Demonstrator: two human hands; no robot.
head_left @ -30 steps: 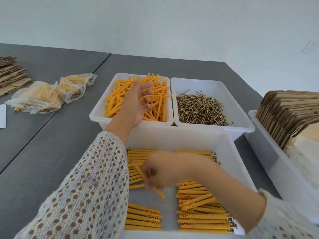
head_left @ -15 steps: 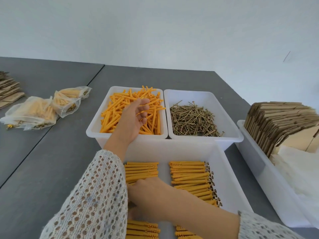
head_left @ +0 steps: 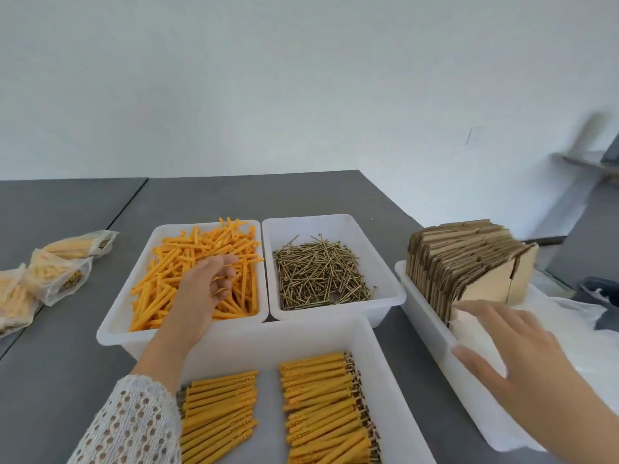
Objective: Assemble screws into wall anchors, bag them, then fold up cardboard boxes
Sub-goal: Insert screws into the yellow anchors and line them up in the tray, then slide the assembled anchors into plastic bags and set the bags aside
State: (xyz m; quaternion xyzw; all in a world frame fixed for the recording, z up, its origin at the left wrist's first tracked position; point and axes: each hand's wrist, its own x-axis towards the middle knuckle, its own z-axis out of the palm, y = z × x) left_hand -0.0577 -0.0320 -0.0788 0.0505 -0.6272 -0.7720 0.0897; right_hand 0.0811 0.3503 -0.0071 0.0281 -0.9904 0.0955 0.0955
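While my left hand (head_left: pixel 204 289) cups loose orange plastic wall anchors (head_left: pixel 174 279) above their white bin (head_left: pixel 115 326), my right hand (head_left: pixel 512 356), fingers spread and empty, reaches for bags beside the flattened brown cardboard boxes (head_left: pixel 465 262).

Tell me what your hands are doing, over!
Left hand cupped over loose orange anchors, holding a few. Right hand open, reaching toward flat cardboard boxes. Nothing blocking.
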